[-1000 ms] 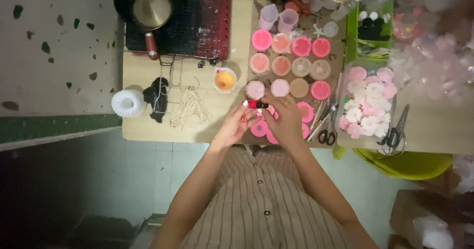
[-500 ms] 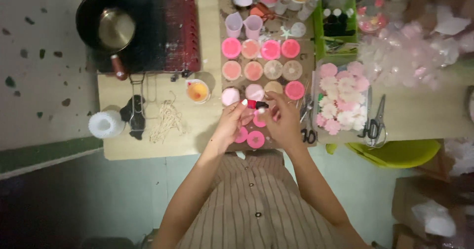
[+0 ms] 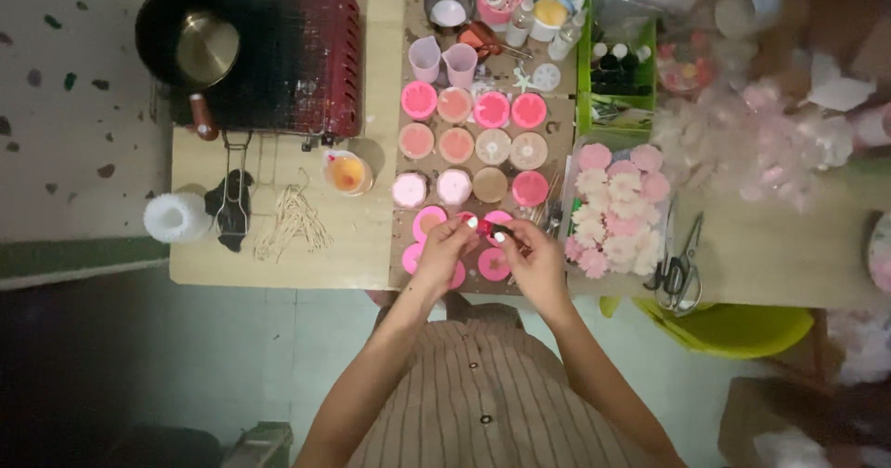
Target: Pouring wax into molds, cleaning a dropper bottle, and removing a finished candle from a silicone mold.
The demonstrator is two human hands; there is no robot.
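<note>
While both my hands pinch small red bottle [image 3: 484,227], left hand [image 3: 444,248] and right hand [image 3: 534,256] have drawn nearer, now over near pink moulds [image 3: 494,264]; bottle seemingly being opened.

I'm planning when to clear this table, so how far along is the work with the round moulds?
Looks done: most round moulds in the rows already hold pink or beige fill. In hand: the left hand and right hand together hold a small red bottle over the nearest pink moulds. Left, probably: these nearest moulds; whether they are filled cannot be told.
</note>
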